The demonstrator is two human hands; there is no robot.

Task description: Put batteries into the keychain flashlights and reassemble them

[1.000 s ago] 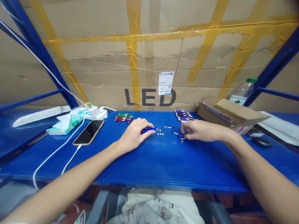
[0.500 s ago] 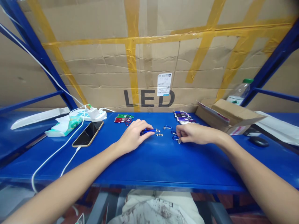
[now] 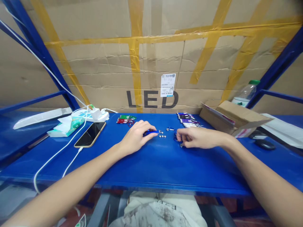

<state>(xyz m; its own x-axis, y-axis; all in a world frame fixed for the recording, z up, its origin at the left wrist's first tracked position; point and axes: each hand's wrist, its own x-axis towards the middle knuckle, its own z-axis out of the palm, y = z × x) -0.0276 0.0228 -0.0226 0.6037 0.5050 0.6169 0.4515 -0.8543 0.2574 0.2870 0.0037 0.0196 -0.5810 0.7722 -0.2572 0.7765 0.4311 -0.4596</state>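
Observation:
My left hand [image 3: 135,138] lies on the blue table [image 3: 156,164], its fingers closed around a small blue keychain flashlight [image 3: 151,132]. Just right of its fingertips sit three small silver button cells [image 3: 162,136]. A blue carabiner clip [image 3: 169,129] lies behind them. My right hand [image 3: 197,138] rests to the right with fingers curled, pinching a small blue clip piece [image 3: 178,138] against the table.
Red and green flashlights [image 3: 125,119] lie at the back left, purple ones [image 3: 187,119] at the back right. A phone [image 3: 90,134] on a white cable, tissues [image 3: 66,126] and a power strip [image 3: 93,114] are left. An open cardboard box [image 3: 233,118], bottle [image 3: 245,91] and mouse [image 3: 264,144] are right.
My right hand has slid left along the table, closer to the button cells and the carabiner. My left hand has stayed on the blue flashlight.

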